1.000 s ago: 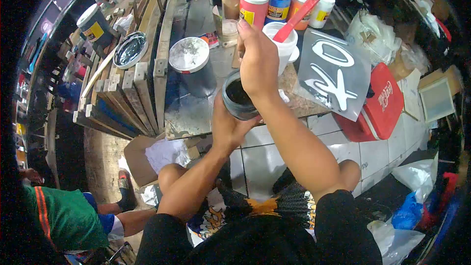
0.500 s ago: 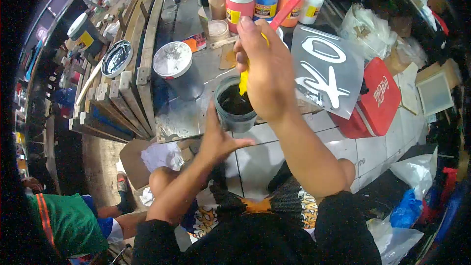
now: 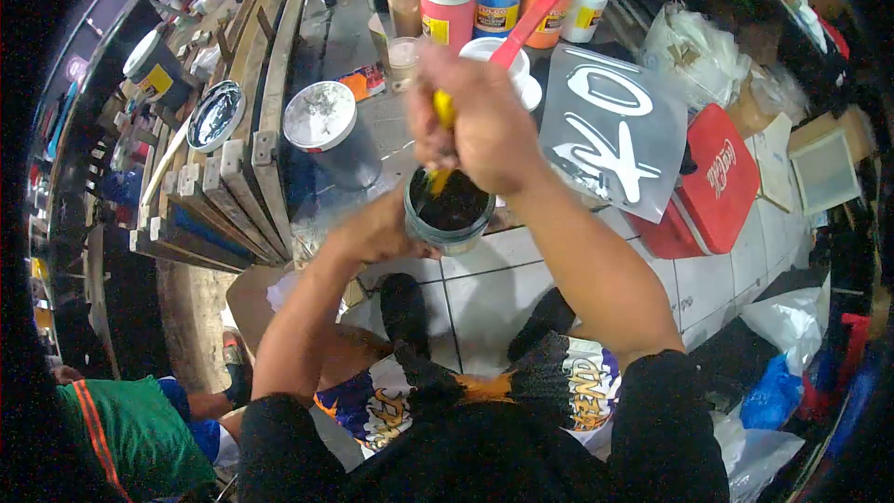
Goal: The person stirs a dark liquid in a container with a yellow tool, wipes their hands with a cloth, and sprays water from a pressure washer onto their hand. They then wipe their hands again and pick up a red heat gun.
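Note:
Dark paint or ink fills a translucent jar (image 3: 450,240) at the bench's front edge. My left hand (image 3: 377,228) grips the jar from the left, its fingers curled round the lower side. Above the mouth, my right hand (image 3: 489,121) is closed round a yellow stick-like tool (image 3: 443,110), whose lower end goes into the dark contents. The tool's exact kind is hard to make out. Behind that hand, a white tub (image 3: 512,58) stands near a red-handled tool (image 3: 531,23); the red tool's lower end is hidden.
A lidded tub (image 3: 321,119) stands left of the jar. Several paint jars (image 3: 449,9) line the back. To the right are a lettered film sheet (image 3: 610,130) and a red Coca-Cola box (image 3: 712,191). Wooden frames (image 3: 251,168) stack at left, near a person in green (image 3: 140,433).
My left hand has gone from fingers spread beside the jar to gripping it. My right hand and the yellow tool have shifted left and slightly down; the jar is slightly tilted.

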The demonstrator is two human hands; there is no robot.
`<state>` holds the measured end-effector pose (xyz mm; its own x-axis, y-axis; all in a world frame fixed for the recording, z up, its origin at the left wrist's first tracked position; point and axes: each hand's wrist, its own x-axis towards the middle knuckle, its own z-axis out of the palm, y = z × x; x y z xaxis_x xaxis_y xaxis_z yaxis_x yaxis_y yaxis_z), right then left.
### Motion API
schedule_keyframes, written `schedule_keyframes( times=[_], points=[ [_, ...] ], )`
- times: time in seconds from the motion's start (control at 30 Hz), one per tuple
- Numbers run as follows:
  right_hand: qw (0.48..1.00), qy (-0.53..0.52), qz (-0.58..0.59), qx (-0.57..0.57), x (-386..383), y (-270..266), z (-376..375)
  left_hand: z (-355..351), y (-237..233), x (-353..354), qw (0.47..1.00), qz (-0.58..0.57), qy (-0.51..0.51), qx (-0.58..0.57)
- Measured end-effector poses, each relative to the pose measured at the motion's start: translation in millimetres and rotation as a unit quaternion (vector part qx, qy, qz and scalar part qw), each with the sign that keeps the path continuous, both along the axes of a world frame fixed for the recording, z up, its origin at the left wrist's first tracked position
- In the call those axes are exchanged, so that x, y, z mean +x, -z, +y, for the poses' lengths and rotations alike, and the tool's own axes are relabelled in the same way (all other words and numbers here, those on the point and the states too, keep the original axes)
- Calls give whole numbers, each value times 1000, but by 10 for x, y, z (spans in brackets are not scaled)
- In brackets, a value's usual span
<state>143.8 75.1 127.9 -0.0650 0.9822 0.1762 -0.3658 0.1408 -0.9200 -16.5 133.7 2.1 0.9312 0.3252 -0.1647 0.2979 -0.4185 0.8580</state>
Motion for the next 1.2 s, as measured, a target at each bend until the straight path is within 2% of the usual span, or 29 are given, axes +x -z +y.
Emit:
schedule_keyframes(
  times=[0.03, 0.1, 0.13, 0.17, 0.2, 0.27, 0.3, 0.37, 0.4, 0.43, 0.47, 0.5, 0.53, 0.57, 0.6, 0.63, 0.67, 0.73, 0.77, 0.83, 0.87, 0.9, 0.97, 1.0, 1.03, 1.1, 1.13, 1.17, 1.2],
  points=[
    [1000, -2, 0, 1, -14, -48, -18, -104, 92, -57, 996, -41, -77, -5],
    [970, 234, -37, 58, -77, -98, -79, -459, 166, -16, 987, -91, -135, -11],
    [953, 296, -55, 46, -132, -12, -47, -653, 156, 77, 961, -148, -236, -6],
    [954, 292, -53, 44, -139, 128, 17, -795, 150, 165, 920, -202, -335, 0],
    [954, 272, -108, 56, -127, 284, 116, -868, 152, 226, 911, -172, -371, 47],
    [938, 268, -211, 56, -121, 303, 134, -853, 296, 300, 900, -183, -393, 51],
    [938, 269, -212, 56, -121, 293, 125, -830, 344, 340, 889, -195, -411, 52],
    [972, 225, -60, -32, -105, 284, 105, -679, 341, 263, 919, -187, -346, 20],
    [972, 226, -61, -32, -105, 333, 88, -562, 339, 183, 943, -175, -285, -7],
    [988, 127, -51, 69, -122, 427, 66, -422, 314, 96, 942, -175, -285, -8],
    [985, 25, -39, 168, -140, 486, 47, -270, 261, 4, 973, -141, -185, 16],
    [985, 25, -40, 168, -103, 435, 0, -162, 197, -40, 990, -104, -81, 39],
    [990, -104, -36, 93, -8, 331, -87, -120, 112, -43, 989, -3, -67, -129],
    [972, -230, -32, 16, 69, 261, -153, -103, 139, -38, 989, -4, -65, -130],
    [978, -194, -31, -69, 88, 224, -184, -82, 161, -27, 990, -51, -70, -109],
    [978, -195, -32, -71, 76, 175, -153, -87, 164, -32, 988, -97, -78, -90],
    [992, -94, -68, -45, 57, 96, -97, -86, 146, -16, 992, -113, -60, -23],
    [980, 91, -159, 76, -49, 126, -46, -70, 171, -17, 990, -121, -61, -39],
    [980, 89, -162, 78, -49, 170, -83, -41, 175, -13, 989, -128, -59, -51],
    [992, -97, -74, 33, 20, 241, -173, 10, 206, -53, 988, -140, -58, -26],
    [988, -140, -60, -10, 121, 253, -111, -45, 100, -39, 988, -140, -59, -22],
    [988, -144, -60, -12, 37, 216, -85, -91, 43, -23, 988, -139, -60, -20],
    [978, 98, -166, 72, -138, 82, -57, -69, 164, 32, 987, -145, -47, -42],
    [988, 63, -84, 115, -135, 165, -92, -55, 182, 26, 986, -151, -44, -55],
    [988, 61, -87, 116, -69, 181, -98, -38, 186, 10, 985, -155, -43, -66],
    [988, -137, -55, -53, 69, 156, -92, -61, 153, 24, 983, -168, -45, -51],
    [981, -42, -188, 2, 72, 83, -58, -72, 145, 27, 982, -180, -46, -38],
    [981, -43, -189, 0, 29, 102, -68, -62, 162, 26, 982, -181, -46, -39],
    [995, -16, -95, 36, -30, 133, -88, -29, 186, 46, 981, -187, -39, -44]
  ],
)
